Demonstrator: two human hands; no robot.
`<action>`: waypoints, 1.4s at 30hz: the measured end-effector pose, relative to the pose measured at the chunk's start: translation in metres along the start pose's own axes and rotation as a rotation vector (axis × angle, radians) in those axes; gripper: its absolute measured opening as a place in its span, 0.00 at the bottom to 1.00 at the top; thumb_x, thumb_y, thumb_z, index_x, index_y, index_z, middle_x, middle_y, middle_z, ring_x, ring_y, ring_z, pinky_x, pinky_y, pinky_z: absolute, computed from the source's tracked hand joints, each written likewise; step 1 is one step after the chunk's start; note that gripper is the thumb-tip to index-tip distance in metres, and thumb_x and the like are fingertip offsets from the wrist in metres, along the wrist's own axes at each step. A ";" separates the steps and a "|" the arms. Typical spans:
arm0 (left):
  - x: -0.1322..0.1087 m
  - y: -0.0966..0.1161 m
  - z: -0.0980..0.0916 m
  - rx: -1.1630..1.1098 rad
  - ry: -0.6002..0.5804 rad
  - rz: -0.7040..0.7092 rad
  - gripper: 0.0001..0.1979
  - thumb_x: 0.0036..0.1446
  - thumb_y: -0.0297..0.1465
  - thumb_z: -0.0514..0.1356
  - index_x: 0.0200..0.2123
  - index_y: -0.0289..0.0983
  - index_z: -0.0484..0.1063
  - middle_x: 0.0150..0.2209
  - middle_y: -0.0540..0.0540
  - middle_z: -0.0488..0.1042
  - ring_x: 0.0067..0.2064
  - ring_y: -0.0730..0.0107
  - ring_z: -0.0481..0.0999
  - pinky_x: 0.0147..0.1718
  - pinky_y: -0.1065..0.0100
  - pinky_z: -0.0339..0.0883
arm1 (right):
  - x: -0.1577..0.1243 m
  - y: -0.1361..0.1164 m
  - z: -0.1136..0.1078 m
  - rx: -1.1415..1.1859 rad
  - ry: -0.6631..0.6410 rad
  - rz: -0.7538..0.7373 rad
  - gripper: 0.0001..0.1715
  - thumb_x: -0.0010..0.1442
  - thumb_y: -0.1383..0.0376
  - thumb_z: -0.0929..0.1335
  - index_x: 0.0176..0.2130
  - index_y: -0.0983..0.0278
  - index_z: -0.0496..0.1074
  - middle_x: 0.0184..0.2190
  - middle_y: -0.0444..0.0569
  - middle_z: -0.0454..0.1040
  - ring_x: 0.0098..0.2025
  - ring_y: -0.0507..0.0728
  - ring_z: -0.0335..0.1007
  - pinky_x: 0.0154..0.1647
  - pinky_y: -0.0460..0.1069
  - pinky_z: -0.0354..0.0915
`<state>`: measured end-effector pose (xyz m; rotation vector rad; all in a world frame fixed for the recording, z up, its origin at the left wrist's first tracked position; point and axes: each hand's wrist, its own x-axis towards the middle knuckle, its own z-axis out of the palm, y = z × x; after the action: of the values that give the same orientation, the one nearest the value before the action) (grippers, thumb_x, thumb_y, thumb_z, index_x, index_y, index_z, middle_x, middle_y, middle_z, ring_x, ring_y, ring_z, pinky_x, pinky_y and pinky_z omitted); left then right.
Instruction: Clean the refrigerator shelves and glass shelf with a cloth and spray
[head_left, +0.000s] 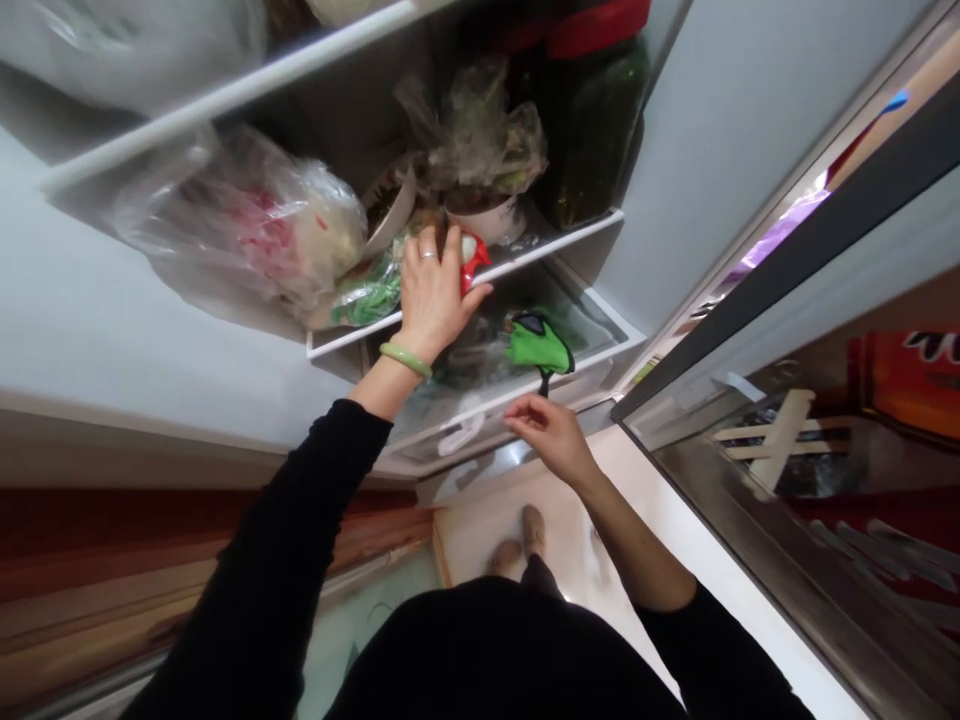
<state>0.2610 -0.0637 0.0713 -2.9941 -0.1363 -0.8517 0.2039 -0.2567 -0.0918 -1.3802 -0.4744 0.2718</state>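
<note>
Open fridge, middle shelf (551, 240), contents listed from its left end. Large clear plastic bag (247, 225) with pink and white contents, bulging over the shelf's left front corner. Small bag of green vegetables (367, 292), lying at the front edge just beside the large bag. Left hand (431, 290), ring and green bracelet worn, fingers together and thumb wrapped round a red-and-white packet (474, 262), which sits at the front edge of the shelf about mid-length. White bowl (491, 218) just behind, topped by a crumpled bag of greens (480, 135). Dark green jar (592, 130) in the shelf's right rear corner. Below, clear drawer (600, 330) holding a bright green item (538, 345). Right hand (551, 432), fingers loosely curled and apart, empty, hovering near the drawer's front edge. Step judged in hand: gripping the packet on the shelf. A next move likely calls for drawing it straight out over the front edge, clear of the vegetable bag and bowl.
</note>
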 end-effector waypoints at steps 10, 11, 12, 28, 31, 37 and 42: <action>-0.033 -0.003 -0.012 -0.271 0.076 0.107 0.37 0.58 0.47 0.72 0.67 0.44 0.68 0.72 0.35 0.61 0.75 0.34 0.55 0.71 0.32 0.52 | -0.010 -0.003 0.011 -0.215 -0.403 -0.036 0.08 0.62 0.66 0.70 0.35 0.59 0.82 0.34 0.46 0.83 0.37 0.56 0.78 0.43 0.50 0.71; -0.049 0.000 -0.017 -0.292 0.060 0.115 0.32 0.62 0.46 0.69 0.66 0.45 0.70 0.71 0.37 0.64 0.75 0.37 0.58 0.70 0.34 0.55 | -0.012 -0.005 0.010 -0.226 -0.488 -0.043 0.09 0.63 0.67 0.70 0.35 0.58 0.83 0.37 0.46 0.84 0.40 0.57 0.79 0.46 0.51 0.72; -0.068 0.004 -0.021 -0.318 0.037 0.129 0.26 0.66 0.45 0.65 0.64 0.45 0.72 0.68 0.38 0.68 0.73 0.41 0.62 0.69 0.37 0.59 | -0.016 -0.007 0.008 -0.235 -0.563 -0.054 0.10 0.63 0.67 0.70 0.36 0.58 0.84 0.41 0.47 0.85 0.44 0.59 0.80 0.50 0.53 0.72; -0.203 -0.060 0.036 -0.270 -0.059 0.118 0.09 0.67 0.35 0.65 0.49 0.42 0.81 0.49 0.42 0.81 0.52 0.55 0.78 0.55 0.52 0.74 | 0.112 0.025 -0.036 -0.925 0.084 -0.409 0.14 0.64 0.66 0.72 0.50 0.60 0.81 0.56 0.55 0.78 0.62 0.72 0.68 0.63 0.69 0.66; -0.218 -0.076 0.036 -0.230 0.063 0.084 0.08 0.68 0.32 0.64 0.49 0.42 0.79 0.53 0.40 0.80 0.57 0.53 0.77 0.60 0.47 0.71 | 0.126 0.013 -0.049 -0.931 0.200 -0.368 0.16 0.68 0.68 0.66 0.50 0.58 0.81 0.54 0.53 0.79 0.59 0.68 0.70 0.64 0.66 0.67; -0.235 -0.088 0.052 -0.131 0.153 0.060 0.15 0.68 0.34 0.61 0.57 0.41 0.76 0.61 0.36 0.76 0.67 0.48 0.73 0.65 0.41 0.68 | 0.204 0.015 -0.075 -0.997 0.426 -0.022 0.26 0.68 0.63 0.69 0.62 0.69 0.75 0.63 0.61 0.74 0.67 0.73 0.65 0.72 0.70 0.61; -0.233 -0.081 0.055 -0.164 0.217 0.029 0.30 0.72 0.40 0.56 0.74 0.41 0.60 0.73 0.33 0.63 0.76 0.46 0.60 0.72 0.37 0.55 | 0.226 0.035 -0.004 -0.957 0.035 -0.173 0.23 0.60 0.64 0.76 0.54 0.70 0.80 0.58 0.60 0.78 0.64 0.71 0.70 0.69 0.66 0.65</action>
<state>0.0853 0.0020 -0.0979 -3.0137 -0.0187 -1.2323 0.4067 -0.1514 -0.0894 -2.2475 -0.7356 -0.1584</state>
